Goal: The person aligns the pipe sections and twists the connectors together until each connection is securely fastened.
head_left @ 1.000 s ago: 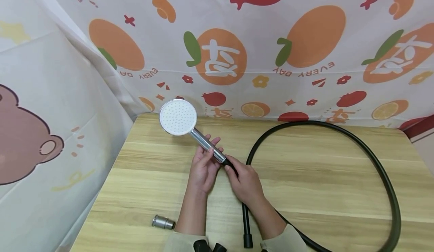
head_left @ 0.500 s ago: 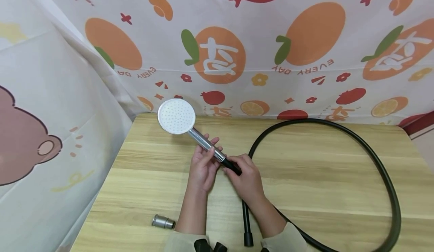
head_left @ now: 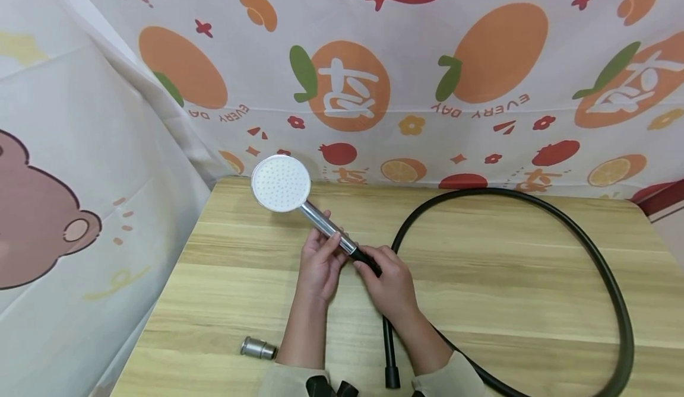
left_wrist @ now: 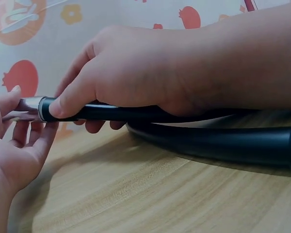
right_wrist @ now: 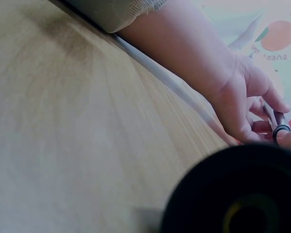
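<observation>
A hand shower (head_left: 281,183) with a round white spray face and a chrome handle tilts up to the left above the table. My left hand (head_left: 316,271) holds its handle from below, thumb across the metal. At the handle's lower end my right hand (head_left: 392,287) pinches the black end of a hose (head_left: 586,240). In the left wrist view, the black hose connector (left_wrist: 48,109) meets the chrome handle (left_wrist: 30,104), with no visible gap. The right wrist view shows my left hand (right_wrist: 240,94) around the handle; part of the right hand is cut off there.
The hose loops widely over the right of the wooden table (head_left: 203,302). Its other end (head_left: 392,377) lies near the front edge. A small grey metal fitting (head_left: 258,348) lies left of my left forearm. Printed cloth (head_left: 417,76) hangs behind the table.
My right hand's fingers have shifted slightly on the black hose end, so more of it shows. The left fingertips reach out less behind the handle. The shower stays in place.
</observation>
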Demonstrator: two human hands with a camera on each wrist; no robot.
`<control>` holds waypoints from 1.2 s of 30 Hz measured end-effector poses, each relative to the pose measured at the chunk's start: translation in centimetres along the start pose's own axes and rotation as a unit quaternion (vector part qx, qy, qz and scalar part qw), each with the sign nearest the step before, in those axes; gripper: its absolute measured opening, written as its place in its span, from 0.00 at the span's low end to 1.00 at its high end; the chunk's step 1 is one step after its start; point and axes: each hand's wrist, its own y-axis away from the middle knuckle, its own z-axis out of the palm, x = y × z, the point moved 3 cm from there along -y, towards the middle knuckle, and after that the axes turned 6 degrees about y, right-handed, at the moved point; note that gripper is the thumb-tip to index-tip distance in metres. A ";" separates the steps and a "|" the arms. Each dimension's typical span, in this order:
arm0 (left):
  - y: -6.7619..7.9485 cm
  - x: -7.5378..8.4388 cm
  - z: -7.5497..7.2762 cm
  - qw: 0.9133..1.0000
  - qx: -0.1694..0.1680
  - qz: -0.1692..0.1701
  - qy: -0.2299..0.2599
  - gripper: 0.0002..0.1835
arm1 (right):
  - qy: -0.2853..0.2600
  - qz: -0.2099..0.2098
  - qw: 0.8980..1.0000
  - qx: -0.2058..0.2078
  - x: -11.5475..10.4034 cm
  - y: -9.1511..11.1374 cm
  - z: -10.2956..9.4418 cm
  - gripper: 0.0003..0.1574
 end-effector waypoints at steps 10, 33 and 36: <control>0.1 0.0 0.2 1.000 0.000 0.011 0.019 0.34 | -0.018 -0.003 1.000 -0.010 0.1 -0.2 0.1 0.14; -0.1 -0.2 0.1 0.998 0.044 0.023 0.027 0.16 | -0.030 0.011 0.999 0.033 0.0 -0.2 -0.3 0.19; -0.1 -0.1 0.1 0.999 0.042 0.023 0.021 0.16 | -0.047 0.017 0.998 0.034 0.0 -0.2 -0.2 0.18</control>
